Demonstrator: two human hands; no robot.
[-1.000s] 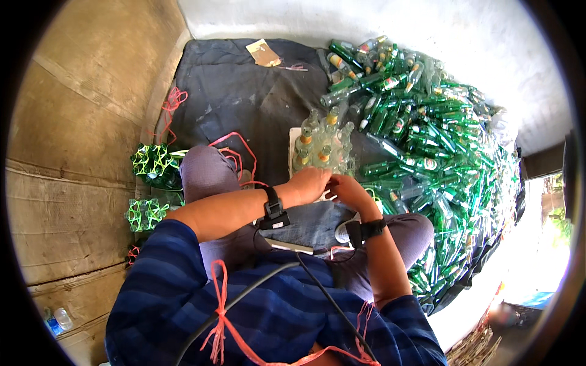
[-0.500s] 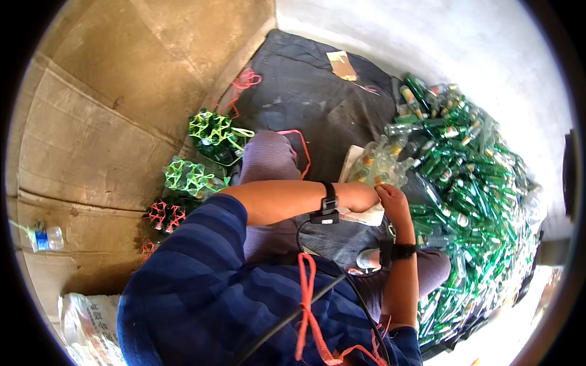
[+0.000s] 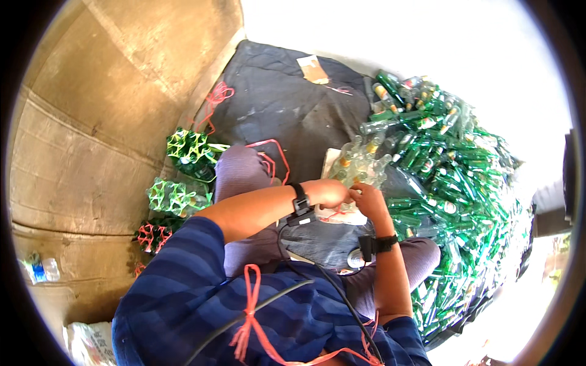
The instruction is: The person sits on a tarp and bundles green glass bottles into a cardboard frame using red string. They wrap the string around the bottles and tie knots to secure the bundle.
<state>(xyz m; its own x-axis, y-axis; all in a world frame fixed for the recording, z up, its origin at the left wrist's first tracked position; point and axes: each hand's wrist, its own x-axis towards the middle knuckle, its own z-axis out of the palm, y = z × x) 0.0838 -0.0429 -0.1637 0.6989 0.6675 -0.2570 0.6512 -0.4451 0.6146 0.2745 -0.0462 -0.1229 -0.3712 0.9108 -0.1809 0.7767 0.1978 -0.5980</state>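
Close together in front of me, my left hand (image 3: 331, 193) and my right hand (image 3: 368, 200) meet at the fingertips, their fingers closed in a pinch. What is between the fingers is too small to make out. Just beyond them stands a cluster of clear glass bottles (image 3: 351, 163), necks up, on a whitish flat board (image 3: 345, 217). A bit of pinkish-red plastic string (image 3: 331, 215) shows on the board below my left hand. Each wrist wears a black strap with a small device.
A large heap of mostly green bottles (image 3: 452, 201) fills the right side. On the left lie bottle bundles tied with green string (image 3: 189, 146), pale green string (image 3: 171, 196) and red string (image 3: 151, 236). Loose red string (image 3: 218, 97) lies on the dark sheet (image 3: 281, 91) beside cardboard (image 3: 128, 73).
The view has shifted, so the whole scene sits further left in the picture. Both hands stay pinched together by the clear bottles; red string now shows more plainly below the left hand.
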